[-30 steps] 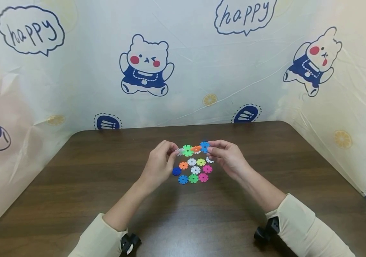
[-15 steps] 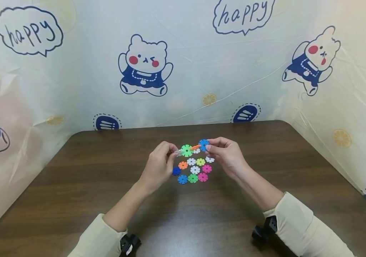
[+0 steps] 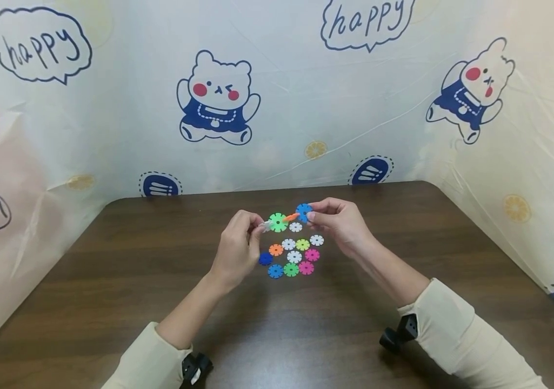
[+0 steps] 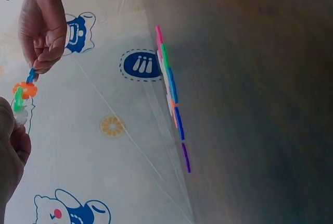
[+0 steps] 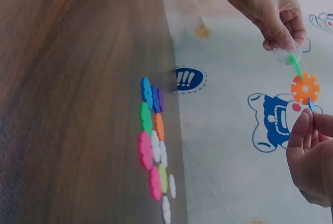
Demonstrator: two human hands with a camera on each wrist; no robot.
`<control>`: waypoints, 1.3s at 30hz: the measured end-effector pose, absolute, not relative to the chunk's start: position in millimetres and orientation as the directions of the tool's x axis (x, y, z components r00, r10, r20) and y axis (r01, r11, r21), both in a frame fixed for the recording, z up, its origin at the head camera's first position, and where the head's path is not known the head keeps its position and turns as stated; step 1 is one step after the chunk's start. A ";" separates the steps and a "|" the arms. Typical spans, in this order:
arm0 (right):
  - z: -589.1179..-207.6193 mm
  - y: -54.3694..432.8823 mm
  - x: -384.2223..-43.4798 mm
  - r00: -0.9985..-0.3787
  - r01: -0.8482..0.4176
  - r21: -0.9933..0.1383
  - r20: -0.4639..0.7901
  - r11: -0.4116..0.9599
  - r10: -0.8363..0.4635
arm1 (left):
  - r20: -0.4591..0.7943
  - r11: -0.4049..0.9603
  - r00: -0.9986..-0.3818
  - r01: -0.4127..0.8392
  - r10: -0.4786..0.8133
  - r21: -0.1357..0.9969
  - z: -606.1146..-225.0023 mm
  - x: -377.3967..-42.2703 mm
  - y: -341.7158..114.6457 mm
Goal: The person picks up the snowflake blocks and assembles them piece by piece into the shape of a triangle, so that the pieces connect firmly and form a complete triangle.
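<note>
A short chain of notched plastic snowflake discs is held above the table between both hands. My left hand [image 3: 238, 248] pinches the white disc [image 5: 283, 54] at its left end. Joined to that is a green disc [image 3: 278, 222], then an orange disc [image 5: 305, 88], seen nearly edge-on in the head view. At the right end is a blue disc [image 3: 303, 212], pinched between thumb and fingers of my right hand [image 3: 342, 226]. The orange and blue discs meet at their edges; how deep the slots sit together I cannot tell.
Several loose discs lie flat in a cluster on the brown table [image 3: 135, 286], among them a pink disc [image 3: 306, 268], a yellow disc [image 3: 302, 245] and a dark blue disc [image 3: 266, 259]. A purple disc [image 4: 186, 157] is hidden in the head view. A printed cloth [image 3: 286, 108] stands behind.
Both hands have risen slightly with the chain, the right one more, also shifting a little left. White discs on the table behind and right of the chain show more fully. The cluster is unchanged.
</note>
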State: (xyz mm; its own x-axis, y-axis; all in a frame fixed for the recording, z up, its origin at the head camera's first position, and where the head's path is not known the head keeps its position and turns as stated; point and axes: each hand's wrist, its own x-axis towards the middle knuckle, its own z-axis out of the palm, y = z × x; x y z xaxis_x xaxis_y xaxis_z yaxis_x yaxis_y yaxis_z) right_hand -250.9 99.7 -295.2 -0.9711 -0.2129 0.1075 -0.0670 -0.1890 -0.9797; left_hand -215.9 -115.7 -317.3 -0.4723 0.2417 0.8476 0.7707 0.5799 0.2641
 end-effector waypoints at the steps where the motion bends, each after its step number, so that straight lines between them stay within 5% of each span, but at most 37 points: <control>1: -295.2 98.7 -251.3 -0.971 -0.066 -0.980 0.107 -0.188 -0.214 | 0.852 0.583 -0.463 0.772 0.244 0.252 -316.5 -216.2 -116.0; 10: -295.9 94.0 -256.2 -0.965 -0.046 -0.961 0.114 -0.274 -0.237 | 0.866 0.600 -0.424 0.776 0.264 0.196 -308.5 -220.6 -118.5; 26: -300.8 92.4 -255.4 -0.955 0.000 -0.974 0.068 -0.228 -0.289 | 0.881 0.596 -0.403 0.780 0.246 0.190 -314.1 -222.6 -122.5; 39: -307.6 90.7 -256.3 -0.953 0.074 -0.958 0.013 -0.276 -0.301 | 0.869 0.603 -0.442 0.763 0.223 0.233 -316.0 -223.7 -123.3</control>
